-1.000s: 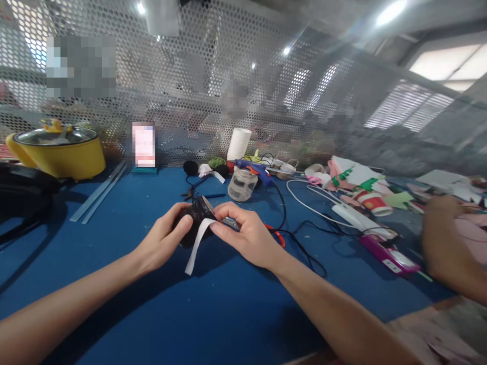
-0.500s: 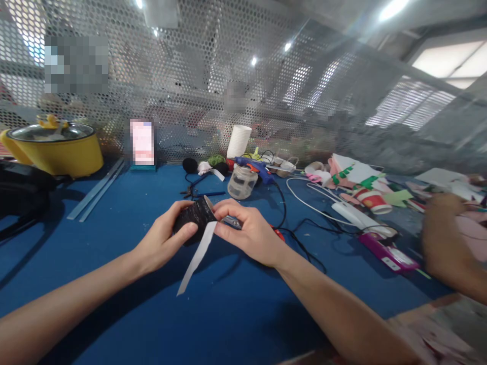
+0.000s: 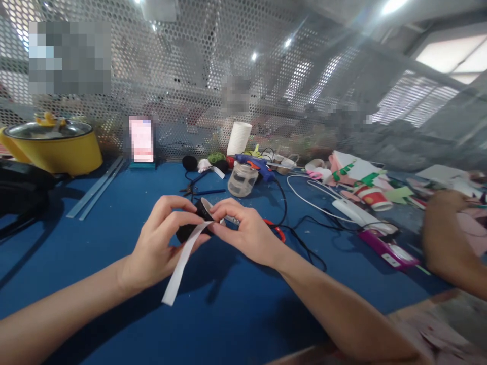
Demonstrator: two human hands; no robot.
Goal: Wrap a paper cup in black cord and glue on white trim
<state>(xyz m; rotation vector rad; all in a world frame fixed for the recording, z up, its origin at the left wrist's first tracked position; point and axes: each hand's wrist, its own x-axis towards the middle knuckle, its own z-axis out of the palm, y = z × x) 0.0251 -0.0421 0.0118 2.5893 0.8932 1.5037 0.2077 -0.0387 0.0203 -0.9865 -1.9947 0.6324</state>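
A small black-covered cup (image 3: pixel 203 210) is held tilted above the table, its pale open mouth turned toward the right. My left hand (image 3: pixel 162 238) is closed round it, fingers over the top and thumb low in front. At the rim, my right hand (image 3: pixel 243 228) pinches the upper end of a white strip (image 3: pixel 178 271), which hangs down to the left across the cup. Left fingertips also touch this strip near its top. Behind my right hand show a bit of shiny metal and a red loop (image 3: pixel 279 230), perhaps scissors; whether that hand holds them I cannot tell.
Beyond my hands stand a clear jar (image 3: pixel 242 181), a blue glue gun (image 3: pixel 254 163) and stacked white paper cups (image 3: pixel 239 138). Right are cables, a purple power strip (image 3: pixel 388 251) and another person's arm (image 3: pixel 449 243). Left are a yellow pot (image 3: pixel 64 152), clear strips (image 3: pixel 95 187) and a phone (image 3: pixel 141 139).
My left fingers have lifted and shifted over the cup's top toward the strip, and the thumb has gone lower. The strip's free end has swung left and down.
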